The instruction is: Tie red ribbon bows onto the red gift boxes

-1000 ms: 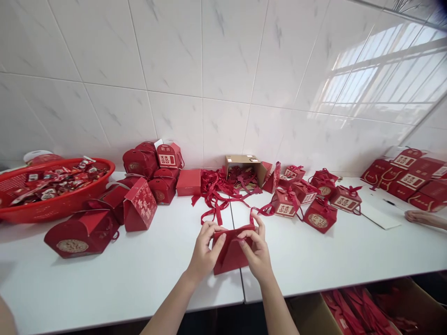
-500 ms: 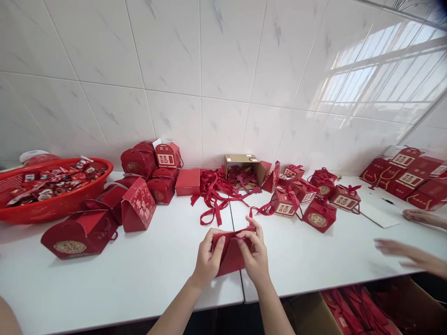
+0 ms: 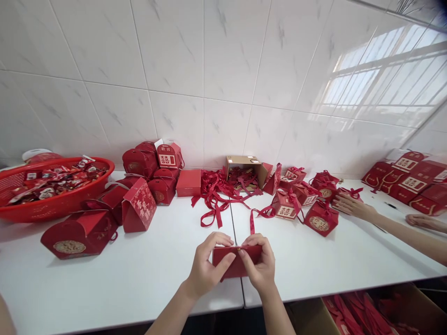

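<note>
Both my hands grip a small red paper box (image 3: 237, 261) over the seam of the white table (image 3: 139, 279), near its front edge. My left hand (image 3: 206, 265) curls over the box's left end, thumb on the front. My right hand (image 3: 260, 263) wraps round the right end, fingers bent over the top edge. A red ribbon (image 3: 256, 216) trails from the box's top towards the far boxes. The box looks pressed nearly flat.
A red basket of wrapped sweets (image 3: 52, 188) sits far left, with folded red boxes (image 3: 138, 204) beside it. A cardboard carton and loose ribbons (image 3: 240, 177) lie at the back. Another person's hand (image 3: 352, 205) touches finished boxes (image 3: 319, 218) at the right; open cartons (image 3: 363, 311) stand below.
My hands have drawn the red box nearer and lower and closed it flatter. The other person's hand has reached left across the table to the finished boxes.
</note>
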`<state>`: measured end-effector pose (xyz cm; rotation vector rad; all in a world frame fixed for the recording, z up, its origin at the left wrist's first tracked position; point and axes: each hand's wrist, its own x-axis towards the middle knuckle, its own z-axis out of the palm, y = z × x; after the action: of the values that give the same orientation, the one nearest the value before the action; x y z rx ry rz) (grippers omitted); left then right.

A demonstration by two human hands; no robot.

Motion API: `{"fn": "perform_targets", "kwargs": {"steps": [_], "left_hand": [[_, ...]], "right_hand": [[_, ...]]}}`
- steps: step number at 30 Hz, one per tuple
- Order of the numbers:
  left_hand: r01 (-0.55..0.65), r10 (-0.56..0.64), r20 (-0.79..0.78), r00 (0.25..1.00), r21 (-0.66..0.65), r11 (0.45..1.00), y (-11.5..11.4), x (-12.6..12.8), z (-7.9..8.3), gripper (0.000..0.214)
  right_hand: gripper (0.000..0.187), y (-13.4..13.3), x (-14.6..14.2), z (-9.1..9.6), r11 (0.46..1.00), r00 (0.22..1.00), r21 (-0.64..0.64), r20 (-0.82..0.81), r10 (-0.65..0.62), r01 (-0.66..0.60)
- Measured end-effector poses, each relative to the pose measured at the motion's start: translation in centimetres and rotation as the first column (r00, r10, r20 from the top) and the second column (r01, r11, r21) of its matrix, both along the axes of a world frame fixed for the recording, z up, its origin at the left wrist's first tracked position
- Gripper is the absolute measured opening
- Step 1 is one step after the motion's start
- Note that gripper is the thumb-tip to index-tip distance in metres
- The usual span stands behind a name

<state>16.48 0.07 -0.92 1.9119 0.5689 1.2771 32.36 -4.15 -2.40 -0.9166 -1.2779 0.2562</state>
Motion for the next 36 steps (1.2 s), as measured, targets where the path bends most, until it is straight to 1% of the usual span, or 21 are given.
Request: {"fn": "perform_targets", "kwargs": {"steps": [2, 3, 4, 5, 7, 8, 9, 11, 13, 15, 17, 20, 21, 22, 24, 26, 27, 29, 32, 34, 36], "left_hand": [[-0.090, 0.088, 0.023, 0.996, 0.102, 0.991, -0.2, -0.4, 0.1, 0.036], [-0.165, 0.160, 0.044, 0.986, 0.139, 0.976, -0.3, -0.5, -0.1, 0.048], [-0.248, 0.242, 0.058, 0.969, 0.166, 0.954, -0.5, -0.5, -0.4, 0.058], [-0.324, 0.319, 0.058, 0.946, 0.183, 0.928, -0.6, -0.4, -0.7, 0.063], [-0.400, 0.409, -0.011, 0.913, 0.185, 0.898, -0.9, -0.2, -1.3, 0.057], [-0.396, 0.411, -0.064, 0.909, 0.171, 0.902, -0.9, -0.1, -1.5, 0.048], [-0.363, 0.381, -0.114, 0.917, 0.154, 0.919, -0.9, -0.2, -1.6, 0.034], [-0.256, 0.277, -0.190, 0.942, 0.125, 0.958, -0.6, -0.8, -1.3, 0.008], [-0.183, 0.206, -0.204, 0.957, 0.125, 0.975, -0.3, -2.1, -0.3, 0.009], [-0.176, 0.191, -0.130, 0.973, 0.123, 0.977, 0.0, -3.5, 1.2, 0.007], [-0.151, 0.150, 0.025, 0.988, 0.075, 0.986, -0.1, -4.5, 2.9, 0.007], [0.015, 0.004, 0.227, 0.974, -0.083, 0.996, -0.7, -4.5, 5.2, 0.007], [0.053, -0.014, 0.257, 0.966, -0.145, 0.988, -0.8, -4.2, 5.7, 0.011], [0.063, -0.008, 0.269, 0.963, -0.197, 0.978, -1.0, -3.8, 6.0, 0.019], [0.036, 0.020, 0.220, 0.975, -0.250, 0.968, -1.0, -3.2, 6.4, 0.027], [0.025, 0.003, 0.118, 0.993, -0.234, 0.972, -0.8, -3.1, 6.4, 0.017], [0.039, -0.025, 0.064, 0.998, -0.220, 0.975, -0.7, -3.2, 6.3, 0.016], [0.091, -0.097, -0.018, 0.995, -0.205, 0.974, -0.6, -3.6, 6.1, 0.023], [0.163, -0.176, -0.057, 0.983, -0.185, 0.969, -0.8, -4.1, 5.9, 0.031], [0.163, -0.178, -0.101, 0.979, -0.143, 0.976, -1.0, -3.9, 5.9, 0.036], [0.128, -0.139, -0.158, 0.978, -0.077, 0.989, -1.3, -3.5, 5.9, 0.033]], "right_hand": [[0.016, -0.4, 0.0, 0.5, 0.997, 0.999, 0.074, -0.027, -0.020, 0.022], [0.017, -0.6, 0.0, 0.8, 0.994, 0.998, 0.101, -0.044, -0.044, 0.048], [0.018, -0.7, 0.0, 1.1, 0.989, 0.995, 0.120, -0.062, -0.074, 0.081], [0.019, -0.7, 0.0, 1.4, 0.985, 0.992, 0.132, -0.077, -0.104, 0.114], [0.020, -0.7, 0.0, 1.8, 0.976, 0.982, 0.133, -0.103, -0.160, 0.173], [0.020, -0.7, 0.1, 1.9, 0.972, 0.976, 0.125, -0.113, -0.184, 0.198], [0.020, -0.7, 0.2, 1.9, 0.968, 0.971, 0.116, -0.122, -0.207, 0.221], [0.020, -0.6, 0.5, 1.8, 0.961, 0.961, 0.096, -0.119, -0.248, 0.260], [0.021, -0.7, 1.0, 1.7, 0.960, 0.963, 0.090, -0.072, -0.260, 0.266], [0.022, -0.9, 1.4, 1.6, 0.974, 0.977, 0.080, 0.023, -0.214, 0.212], [0.023, -1.3, 1.3, 1.7, 0.993, 0.983, 0.065, 0.144, -0.112, 0.103], [0.026, -1.9, 0.2, 1.9, 0.996, 0.964, 0.067, 0.261, 0.041, -0.060], [0.027, -2.0, -0.2, 2.0, 0.992, 0.959, 0.077, 0.276, 0.070, -0.095], [0.027, -2.2, -0.7, 2.1, 0.989, 0.955, 0.087, 0.283, 0.089, -0.118], [0.027, -2.4, -1.3, 2.2, 0.986, 0.954, 0.093, 0.283, 0.104, -0.135], [0.027, -2.5, -1.5, 2.2, 0.987, 0.957, 0.096, 0.274, 0.096, -0.126], [0.027, -2.4, -1.4, 2.3, 0.988, 0.959, 0.097, 0.268, 0.089, -0.119], [0.026, -2.3, -1.1, 2.5, 0.990, 0.963, 0.094, 0.256, 0.079, -0.106], [0.025, -2.1, -0.5, 3.0, 0.994, 0.970, 0.085, 0.238, 0.053, -0.075], [0.025, -2.0, -0.4, 3.3, 0.995, 0.969, 0.085, 0.246, 0.033, -0.056], [0.025, -1.9, -0.3, 3.5, 0.994, 0.961, 0.088, 0.274, 0.031, -0.057]]}}
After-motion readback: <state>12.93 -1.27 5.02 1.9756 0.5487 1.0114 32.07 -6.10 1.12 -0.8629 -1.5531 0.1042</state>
